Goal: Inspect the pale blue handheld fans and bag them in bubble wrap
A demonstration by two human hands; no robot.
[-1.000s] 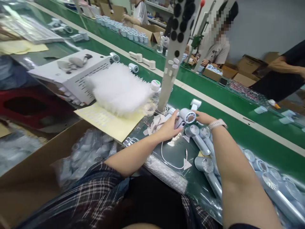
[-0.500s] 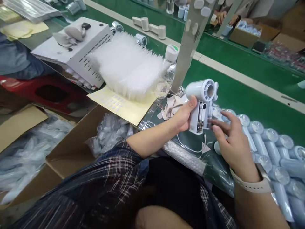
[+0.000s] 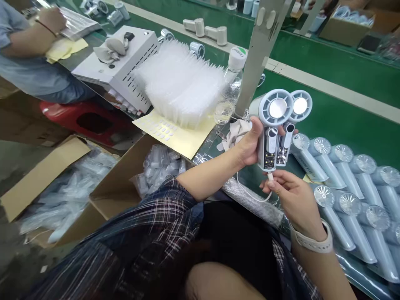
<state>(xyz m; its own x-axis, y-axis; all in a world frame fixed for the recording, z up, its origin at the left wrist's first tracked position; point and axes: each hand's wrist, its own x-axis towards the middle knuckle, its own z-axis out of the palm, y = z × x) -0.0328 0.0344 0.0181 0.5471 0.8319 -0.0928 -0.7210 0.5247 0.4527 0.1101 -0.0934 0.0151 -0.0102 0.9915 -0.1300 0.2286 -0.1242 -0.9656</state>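
Two pale blue handheld fan bodies, a nearer one [image 3: 276,108] and one behind it [image 3: 300,106], stand upright side by side in my left hand [image 3: 250,146]. Their handles are open at the front, baring circuit boards and small cylinders. My right hand [image 3: 292,193] pinches the white plug of a cable [image 3: 270,177] at the bottom end of the nearer handle. From there the cable loops over the table edge. A crumpled cloth [image 3: 236,132] lies beside my left wrist. Several wrapped blue fans [image 3: 342,154] lie in rows to the right.
A white slotted box [image 3: 125,62], a pile of clear plastic sleeves [image 3: 184,85], a yellow sheet [image 3: 184,141], a bottle [image 3: 231,83] and a metal post [image 3: 259,50] stand nearby. Cardboard boxes [image 3: 115,187] hold wrapped parts. Another person's hand [image 3: 51,21] is at upper left.
The fan bodies have turned so both round faces and open handles show. My right hand has moved below them and now holds the cable plug at the nearer handle. The view has shifted left.
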